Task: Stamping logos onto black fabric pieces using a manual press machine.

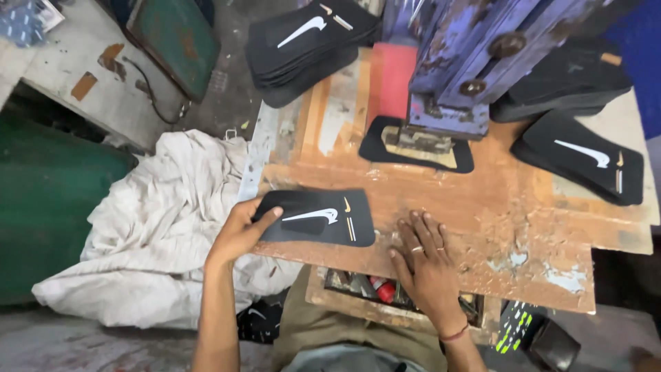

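A person's left hand (237,234) grips a black printed piece (317,218) at its left edge; the right hand (423,265) rests flat, empty, on the worn workbench (482,200) just beside it.

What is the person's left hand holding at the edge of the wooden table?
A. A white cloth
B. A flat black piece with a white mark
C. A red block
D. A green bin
B: the left hand has its grip on the flat black piece by its left end, while the right hand lies flat on the wooden table.
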